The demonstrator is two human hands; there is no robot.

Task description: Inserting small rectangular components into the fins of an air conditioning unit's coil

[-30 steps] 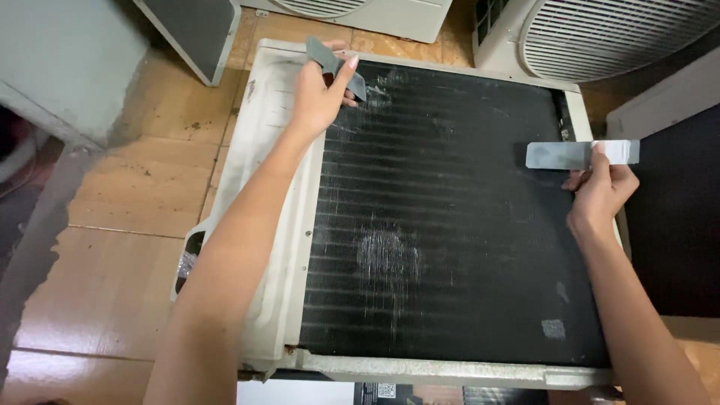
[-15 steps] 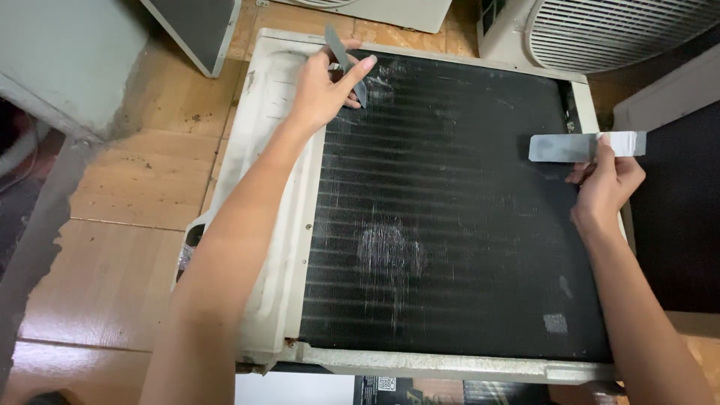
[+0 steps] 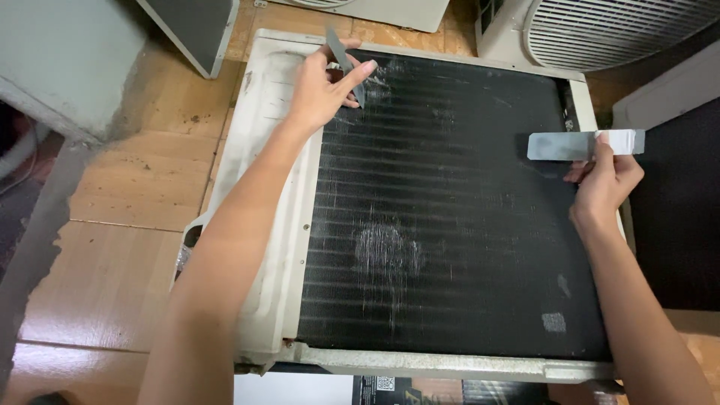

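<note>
Both arms reach out over the black finned panel (image 3: 457, 217) lying flat on the wooden floor (image 3: 127, 187). The left hand (image 3: 322, 90) pinches a thin grey blade (image 3: 345, 64) at the panel's top left corner. The right hand (image 3: 604, 184) grips a flat grey scraper (image 3: 577, 145) at the right edge, its blade pointing left over the fins.

Single head view, steeply downward, close over finned coil (image 3: 457, 217)

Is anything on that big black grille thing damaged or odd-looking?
Yes. The black finned panel has a pale scuffed patch near its middle, more whitish scraping at the top left beside the left hand, and a small grey patch low on the right. They stand out against the otherwise dark, even fins.
</note>
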